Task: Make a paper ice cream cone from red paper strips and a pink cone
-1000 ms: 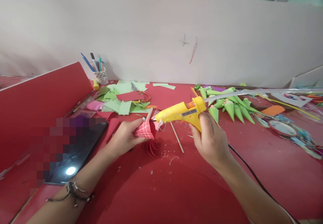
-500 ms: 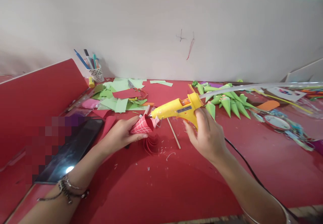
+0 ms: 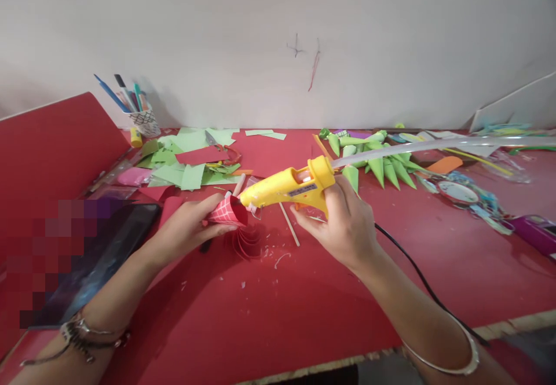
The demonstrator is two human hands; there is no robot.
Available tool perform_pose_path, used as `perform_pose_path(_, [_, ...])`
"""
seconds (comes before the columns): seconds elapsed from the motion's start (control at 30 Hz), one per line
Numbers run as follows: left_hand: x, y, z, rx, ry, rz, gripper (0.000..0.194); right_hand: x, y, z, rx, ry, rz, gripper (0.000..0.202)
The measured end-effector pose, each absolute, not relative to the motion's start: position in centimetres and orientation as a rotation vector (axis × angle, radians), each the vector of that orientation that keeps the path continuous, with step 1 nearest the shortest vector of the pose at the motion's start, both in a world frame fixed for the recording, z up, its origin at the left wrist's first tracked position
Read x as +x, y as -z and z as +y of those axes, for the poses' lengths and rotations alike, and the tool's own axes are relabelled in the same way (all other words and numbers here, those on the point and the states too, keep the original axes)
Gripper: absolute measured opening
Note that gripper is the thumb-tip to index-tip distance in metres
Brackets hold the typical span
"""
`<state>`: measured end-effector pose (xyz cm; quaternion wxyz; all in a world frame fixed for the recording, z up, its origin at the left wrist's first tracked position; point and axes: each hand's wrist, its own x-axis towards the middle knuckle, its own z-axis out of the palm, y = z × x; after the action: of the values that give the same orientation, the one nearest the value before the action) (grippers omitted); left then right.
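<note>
My left hand (image 3: 185, 230) pinches a red paper cone (image 3: 226, 211) with a white grid pattern, its open end facing right. My right hand (image 3: 343, 223) is wrapped round the handle of a yellow glue gun (image 3: 289, 188). The gun's nozzle points left and lies at the cone's rim; whether it touches the paper cannot be made out. A long clear glue stick (image 3: 403, 149) sticks out of the back of the gun. Below the cone, curled red paper strips (image 3: 247, 241) lie on the red table (image 3: 269, 315).
Green paper scraps (image 3: 174, 171) and scissors (image 3: 221, 149) lie at the back left, by a pen cup (image 3: 145, 123). A dark phone (image 3: 104, 257) is beside my left forearm. Green paper cones (image 3: 386, 168) lie back right. A black cord (image 3: 417, 272) runs past my right forearm.
The whole view has shifted, so things appear further left and slightly higher. My hands still hold the cone and the glue gun, with the nozzle still at the cone's rim.
</note>
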<state>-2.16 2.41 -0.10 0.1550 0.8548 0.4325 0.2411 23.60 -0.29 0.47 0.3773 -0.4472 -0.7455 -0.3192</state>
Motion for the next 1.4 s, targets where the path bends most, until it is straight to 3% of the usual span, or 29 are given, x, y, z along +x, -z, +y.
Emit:
perform_pose_path(0.3, [-2.16, -0.53, 2.31, 2.462, -0.623, 1.240, 0.023, 23.24, -0.69, -0.41, -1.180, 0.787, -1.922, 0.026])
perform_pose_path(0.63, [-2.16, -0.54, 2.35, 2.465, -0.624, 1.231, 0.019, 23.28, -0.72, -0.58, -1.172, 0.745, -1.946, 0.029])
perform_pose_path(1.4, [-2.29, -0.55, 2.41, 2.453, -0.643, 1.259, 0.028, 23.41, -0.72, -0.63, -1.171, 0.723, -1.973, 0.023])
